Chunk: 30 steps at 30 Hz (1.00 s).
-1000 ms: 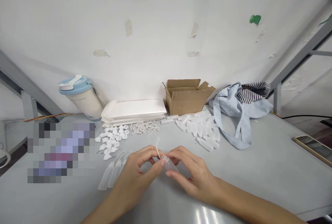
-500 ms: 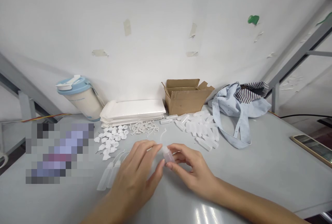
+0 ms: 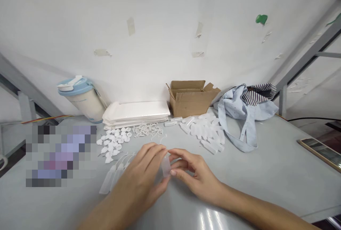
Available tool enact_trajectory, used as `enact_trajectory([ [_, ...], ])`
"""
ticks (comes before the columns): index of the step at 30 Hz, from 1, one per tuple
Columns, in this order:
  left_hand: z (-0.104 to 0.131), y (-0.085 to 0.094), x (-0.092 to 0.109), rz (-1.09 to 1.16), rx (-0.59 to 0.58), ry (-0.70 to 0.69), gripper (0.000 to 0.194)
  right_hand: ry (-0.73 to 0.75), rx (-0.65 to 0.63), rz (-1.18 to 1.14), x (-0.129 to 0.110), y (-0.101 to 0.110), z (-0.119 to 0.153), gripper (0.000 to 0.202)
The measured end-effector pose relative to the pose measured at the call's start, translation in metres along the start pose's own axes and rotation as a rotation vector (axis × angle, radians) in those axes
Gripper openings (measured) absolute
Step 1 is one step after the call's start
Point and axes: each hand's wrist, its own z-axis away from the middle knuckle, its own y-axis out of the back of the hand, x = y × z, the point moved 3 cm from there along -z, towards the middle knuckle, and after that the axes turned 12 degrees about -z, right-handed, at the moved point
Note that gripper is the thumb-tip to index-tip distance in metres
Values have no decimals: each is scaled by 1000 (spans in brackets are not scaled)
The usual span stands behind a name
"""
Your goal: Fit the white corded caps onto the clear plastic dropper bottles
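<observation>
A small translucent plastic squeeze bottle [image 3: 166, 166] stands nearly upright between my hands above the table. My left hand [image 3: 142, 175] is closed on it, thumb near its base and fingers over its upper end. My right hand [image 3: 195, 173] has curled fingers and thumb against the bottle's right side. A thin white tube [image 3: 163, 138] rises above my left fingertips; the cap is hidden behind them. Left of my left hand lie several bottles with tubed caps [image 3: 108, 178], partly covered by that hand.
Beyond my hands lie white caps [image 3: 117, 139], cotton-like loops of cord [image 3: 147, 130] and loose bottles [image 3: 205, 130]. Behind them are white packets [image 3: 138, 110], a cardboard box [image 3: 190, 104], a tumbler [image 3: 84, 98] and a blue cloth bag [image 3: 245, 105]. A phone [image 3: 319, 152] lies right.
The bottle has shifted slightly left and turned more upright, deeper into my left hand. Its tube has sunk lower behind my left fingers. My right fingers have moved slightly left with it.
</observation>
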Motion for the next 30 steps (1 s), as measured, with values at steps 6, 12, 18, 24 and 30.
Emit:
enact_trajectory([
  [6,13,4,-41,121,-312,93,42,-25,56,79,-1,4,0,22],
  [12,24,1,-50,161,-469,165,42,-40,79,96,-4,5,-1,17],
  [18,28,2,-53,113,-559,191,39,-39,80,119,-3,5,0,17],
  [24,31,2,-49,114,-567,160,43,-42,87,146,-4,4,-1,16],
  [30,33,4,-44,70,-508,152,44,-13,89,155,-5,4,-1,16],
])
